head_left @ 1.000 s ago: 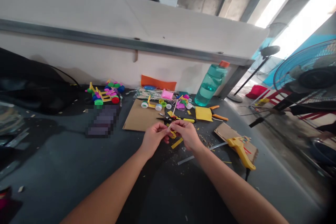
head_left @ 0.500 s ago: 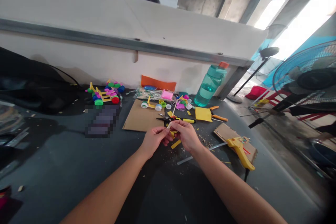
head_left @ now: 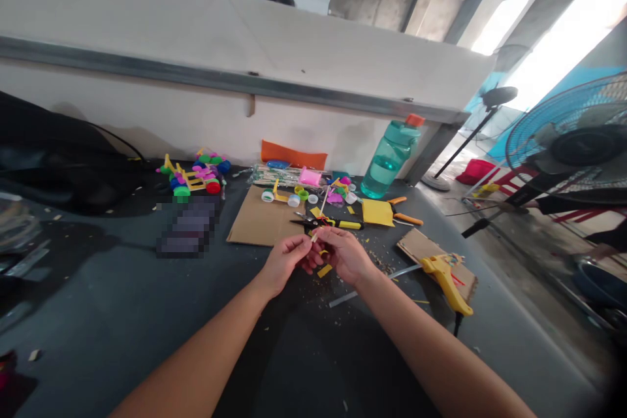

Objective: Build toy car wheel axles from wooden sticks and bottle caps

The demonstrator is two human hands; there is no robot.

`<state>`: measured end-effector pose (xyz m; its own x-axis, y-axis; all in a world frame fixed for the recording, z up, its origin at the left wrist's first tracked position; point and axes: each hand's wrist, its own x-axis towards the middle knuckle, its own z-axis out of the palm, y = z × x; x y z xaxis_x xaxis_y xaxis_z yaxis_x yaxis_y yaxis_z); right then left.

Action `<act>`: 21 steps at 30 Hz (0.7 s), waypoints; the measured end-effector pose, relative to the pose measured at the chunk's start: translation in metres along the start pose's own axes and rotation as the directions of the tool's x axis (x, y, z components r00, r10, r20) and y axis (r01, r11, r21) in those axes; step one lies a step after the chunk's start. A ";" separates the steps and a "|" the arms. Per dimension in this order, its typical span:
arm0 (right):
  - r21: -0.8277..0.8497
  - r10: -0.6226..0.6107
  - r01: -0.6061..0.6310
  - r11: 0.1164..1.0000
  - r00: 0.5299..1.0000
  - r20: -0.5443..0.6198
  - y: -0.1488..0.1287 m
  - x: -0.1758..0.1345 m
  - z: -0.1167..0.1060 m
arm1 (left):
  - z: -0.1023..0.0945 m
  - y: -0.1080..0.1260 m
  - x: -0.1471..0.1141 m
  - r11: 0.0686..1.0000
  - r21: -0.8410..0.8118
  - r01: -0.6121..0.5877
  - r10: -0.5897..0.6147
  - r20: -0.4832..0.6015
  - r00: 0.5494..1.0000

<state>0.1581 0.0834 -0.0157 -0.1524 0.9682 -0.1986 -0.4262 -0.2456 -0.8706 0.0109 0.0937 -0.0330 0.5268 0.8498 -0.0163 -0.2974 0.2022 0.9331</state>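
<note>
My left hand [head_left: 285, 262] and my right hand [head_left: 345, 255] meet over the dark table, fingertips nearly touching. Between them, pinched in both, is a small pale stick piece [head_left: 314, 237]; the fingers cover most of it. Just beyond the fingertips lie scissors [head_left: 337, 223] with black and yellow handles. A cardboard sheet [head_left: 255, 222] lies to the left of them, with a small yellow-framed toy car [head_left: 280, 196] at its far edge. Yellow scraps [head_left: 324, 271] and crumbs are scattered beneath my hands.
To the right, a yellow glue gun [head_left: 448, 284] rests on cardboard, a clear glue stick [head_left: 345, 299] near it. Farther back stand a teal water bottle [head_left: 386, 163], orange-handled pliers [head_left: 406, 218] and yellow foam [head_left: 377, 212]. Colourful toy cars [head_left: 196, 176] sit back left; a fan [head_left: 582, 144] stands right.
The whole view has shifted slightly left. My fingers have turned a little around the small pale piece, which shows slightly lower; both hands stay in nearly the same place.
</note>
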 end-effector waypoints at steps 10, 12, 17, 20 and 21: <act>-0.106 -0.047 0.039 0.994 0.996 -0.080 0.001 0.001 0.002 | 0.001 -0.006 0.005 0.981 0.189 -0.054 0.066 -0.057 0.996; -0.223 -0.168 0.133 0.966 0.974 -0.149 0.001 0.000 0.005 | 0.002 -0.005 0.005 0.980 0.190 -0.052 0.068 -0.076 0.995; -0.551 -0.429 0.278 0.787 0.888 -0.166 0.002 -0.003 0.009 | 0.005 -0.002 0.005 0.989 0.136 -0.059 0.071 -0.092 0.993; -0.725 -0.507 0.254 0.640 0.848 -0.151 0.004 -0.005 0.008 | 0.005 -0.003 0.004 0.992 0.112 -0.055 0.064 -0.082 0.995; -0.772 -0.542 0.258 0.581 0.830 -0.131 0.004 -0.006 0.007 | 0.005 -0.003 0.004 0.993 0.106 -0.052 0.061 -0.080 0.995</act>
<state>0.1513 0.0767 -0.0152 0.2217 0.9430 0.2481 0.4012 0.1437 -0.9047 0.0179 0.0939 -0.0339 0.4420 0.8969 0.0115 -0.2381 0.1050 0.9656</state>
